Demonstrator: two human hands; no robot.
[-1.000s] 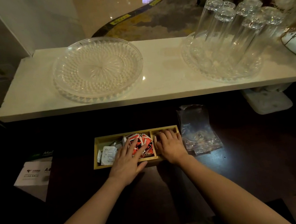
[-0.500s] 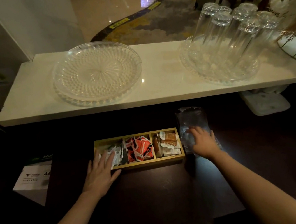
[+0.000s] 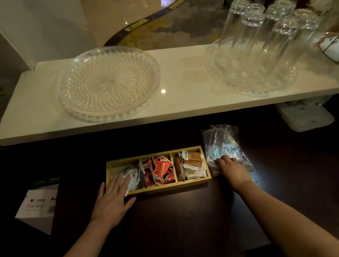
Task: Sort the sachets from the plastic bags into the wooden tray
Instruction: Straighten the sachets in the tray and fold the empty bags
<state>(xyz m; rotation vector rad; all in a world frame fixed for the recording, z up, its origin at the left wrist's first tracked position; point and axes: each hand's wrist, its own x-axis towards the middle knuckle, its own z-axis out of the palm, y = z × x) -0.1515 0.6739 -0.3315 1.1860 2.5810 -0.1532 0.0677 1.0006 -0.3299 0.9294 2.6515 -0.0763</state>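
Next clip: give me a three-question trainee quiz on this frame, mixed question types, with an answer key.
1. Multiple choice: the red sachets lie in which compartment of the wooden tray? A) left B) middle C) right
2. True or false: the right hand rests on the clear plastic bags beside the tray.
3. Short answer: what stands on the glass dish at the right of the white counter?

Key
1. B
2. True
3. Upturned drinking glasses; the glass dish on the left holds nothing.

The left hand lies flat at the tray's left end.
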